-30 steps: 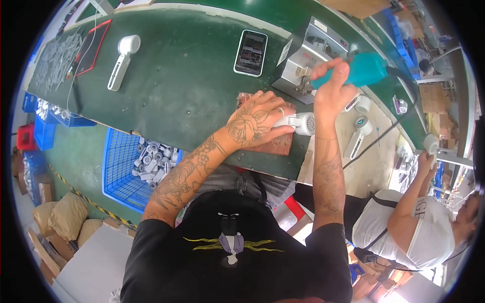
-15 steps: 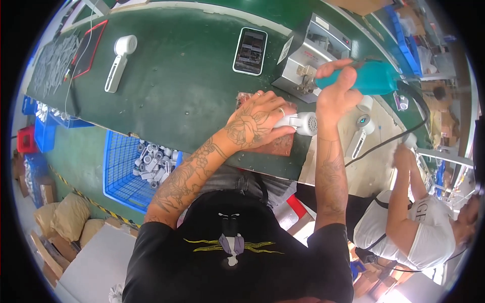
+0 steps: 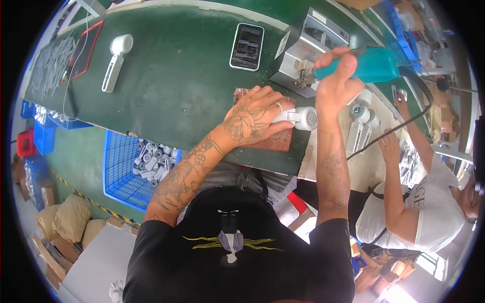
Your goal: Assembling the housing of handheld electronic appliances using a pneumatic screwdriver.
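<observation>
My left hand [image 3: 255, 115] is closed around the handle of a white handheld fan [image 3: 305, 118], pressing it on a reddish-brown pad [image 3: 275, 143]. The fan's round grilled head points right, past the pad. In my right hand [image 3: 337, 86] is a teal electric screwdriver [image 3: 376, 64], held level with its front end pointing left. That front end is at the face of a grey metal box-shaped machine [image 3: 308, 48], probably a screw feeder; whether the bit touches it I cannot tell. A black cable [image 3: 381, 145] trails from the screwdriver's rear, crossing beside my right forearm.
On the green table [image 3: 166, 76] lie a phone [image 3: 247, 46] and another white fan [image 3: 114, 65]. A blue basket [image 3: 116, 164] of white parts stands below its near edge. More white fans [image 3: 359, 113] lie at right, near a co-worker's hand [image 3: 390, 146].
The co-worker's hands have moved apart, and another white fan now lies beside the one at right. My hands keep their grips and have barely moved.
</observation>
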The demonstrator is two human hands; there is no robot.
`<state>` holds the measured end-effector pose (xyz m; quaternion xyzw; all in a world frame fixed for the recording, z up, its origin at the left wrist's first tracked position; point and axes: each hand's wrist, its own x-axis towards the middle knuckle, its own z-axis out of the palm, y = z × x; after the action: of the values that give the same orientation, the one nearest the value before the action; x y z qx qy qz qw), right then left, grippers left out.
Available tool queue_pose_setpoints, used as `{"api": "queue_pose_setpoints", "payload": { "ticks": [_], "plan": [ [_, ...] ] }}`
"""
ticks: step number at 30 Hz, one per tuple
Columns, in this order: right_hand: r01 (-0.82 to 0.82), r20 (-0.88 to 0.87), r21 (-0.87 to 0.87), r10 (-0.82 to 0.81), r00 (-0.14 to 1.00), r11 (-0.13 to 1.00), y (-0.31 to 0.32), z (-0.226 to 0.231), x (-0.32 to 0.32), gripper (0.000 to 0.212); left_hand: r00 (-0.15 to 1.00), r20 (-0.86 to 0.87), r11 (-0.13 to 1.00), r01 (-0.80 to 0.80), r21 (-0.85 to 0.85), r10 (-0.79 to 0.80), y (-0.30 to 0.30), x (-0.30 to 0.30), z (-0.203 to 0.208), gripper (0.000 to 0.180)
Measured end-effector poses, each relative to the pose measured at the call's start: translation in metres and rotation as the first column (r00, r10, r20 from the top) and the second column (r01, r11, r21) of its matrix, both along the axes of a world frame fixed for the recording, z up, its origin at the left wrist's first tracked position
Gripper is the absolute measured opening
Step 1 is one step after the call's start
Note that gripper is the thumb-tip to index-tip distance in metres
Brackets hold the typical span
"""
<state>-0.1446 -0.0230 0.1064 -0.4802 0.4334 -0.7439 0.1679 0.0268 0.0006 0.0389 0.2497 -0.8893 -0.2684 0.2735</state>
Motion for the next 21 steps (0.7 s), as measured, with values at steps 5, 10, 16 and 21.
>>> {"api": "queue_pose_setpoints", "payload": {
  "ticks": [5,10,16,21],
  "plan": [
    [0.024,-0.036,-0.003,-0.024,0.999,1.0,0.007,-0.011,-0.011,0.037,0.998,-0.044,0.99,-0.048,-0.132,0.042,0.006,-0.005,-0.002,0.042],
    [0.027,-0.047,0.189,-0.019,0.999,0.982,0.02,0.006,0.004,0.043,1.0,-0.012,0.997,-0.017,-0.08,0.016,0.001,-0.002,-0.002,0.042],
    [-0.016,-0.014,0.223,0.02,1.0,0.975,0.065,0.007,0.002,0.065,0.998,-0.043,0.99,-0.04,-0.135,0.034,0.0,-0.004,-0.001,0.042],
    [-0.015,0.041,0.168,0.008,0.999,0.986,0.062,-0.002,0.009,0.058,0.999,-0.03,0.995,-0.032,-0.089,0.029,0.0,-0.002,-0.002,0.041]
  ]
}}
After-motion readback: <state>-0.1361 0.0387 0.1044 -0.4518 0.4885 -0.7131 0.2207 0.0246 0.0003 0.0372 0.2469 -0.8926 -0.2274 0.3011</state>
